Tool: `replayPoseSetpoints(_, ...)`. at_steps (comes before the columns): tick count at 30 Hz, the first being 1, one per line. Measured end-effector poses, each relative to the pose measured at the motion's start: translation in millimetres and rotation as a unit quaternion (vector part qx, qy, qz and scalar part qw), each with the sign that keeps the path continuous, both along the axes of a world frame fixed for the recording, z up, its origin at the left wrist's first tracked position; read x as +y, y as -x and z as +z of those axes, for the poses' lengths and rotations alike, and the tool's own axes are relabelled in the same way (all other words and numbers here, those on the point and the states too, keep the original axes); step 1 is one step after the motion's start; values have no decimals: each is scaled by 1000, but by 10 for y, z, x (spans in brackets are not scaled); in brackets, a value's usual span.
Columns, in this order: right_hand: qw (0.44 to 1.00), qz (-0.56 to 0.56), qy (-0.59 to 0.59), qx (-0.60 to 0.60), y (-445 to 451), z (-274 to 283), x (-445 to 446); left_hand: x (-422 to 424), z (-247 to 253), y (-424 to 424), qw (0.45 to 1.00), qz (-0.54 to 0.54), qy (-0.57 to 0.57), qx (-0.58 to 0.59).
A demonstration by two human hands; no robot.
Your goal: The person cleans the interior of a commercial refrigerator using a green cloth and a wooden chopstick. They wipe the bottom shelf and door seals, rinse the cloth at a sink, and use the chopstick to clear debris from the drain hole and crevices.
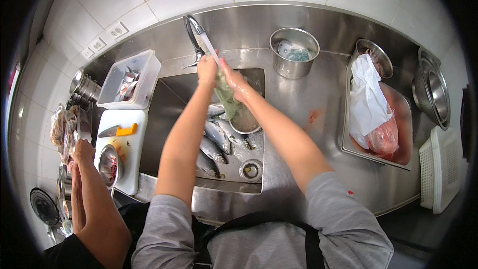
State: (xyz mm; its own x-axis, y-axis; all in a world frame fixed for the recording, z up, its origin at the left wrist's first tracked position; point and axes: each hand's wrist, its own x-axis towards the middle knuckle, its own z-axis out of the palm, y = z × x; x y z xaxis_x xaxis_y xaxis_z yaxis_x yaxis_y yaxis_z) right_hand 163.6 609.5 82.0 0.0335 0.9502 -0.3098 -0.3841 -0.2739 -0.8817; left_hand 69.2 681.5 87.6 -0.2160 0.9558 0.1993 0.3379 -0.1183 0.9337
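Water streams from the curved faucet point(192, 22) onto my hands above the sink point(164, 119). Between them hangs a wet, pale green cloth point(226, 99), slightly blurred. My left hand point(207, 71) grips its upper part. From the other side my right hand point(235, 82) presses against it, fingers rather straight. Just below, a round metal bowl point(246, 121) stands in the sink, partly covered by the cloth. Several whole silvery fish point(213, 149) lie on the sink floor, some hidden by my left forearm. Near them is the drain point(250, 170).
Left of the sink are a plastic tub point(149, 78) with fish pieces and a white cutting board point(130, 149) with a yellow-handled knife point(127, 130). Another person's hand point(84, 151) works beside it. Rightward stand a metal pot point(295, 59) and a steel tray point(401, 119) holding bagged red contents.
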Motion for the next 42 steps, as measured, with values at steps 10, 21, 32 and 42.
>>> replayPoseSetpoints(10,830,146,-331,-424,-419,444,494,-117,550,-123,937,-272,195,-100)
replayPoseSetpoints(21,915,109,-235,309,-883,539,106,-606,141,41,876,-380,214,-208)
replayPoseSetpoints(32,961,56,-211,171,-310,-1052,520,-1009,36,-638,975,-122,-174,62)
replayPoseSetpoints(42,990,69,-18,-121,-40,-146,390,-235,-589,22,984,135,-117,-30)
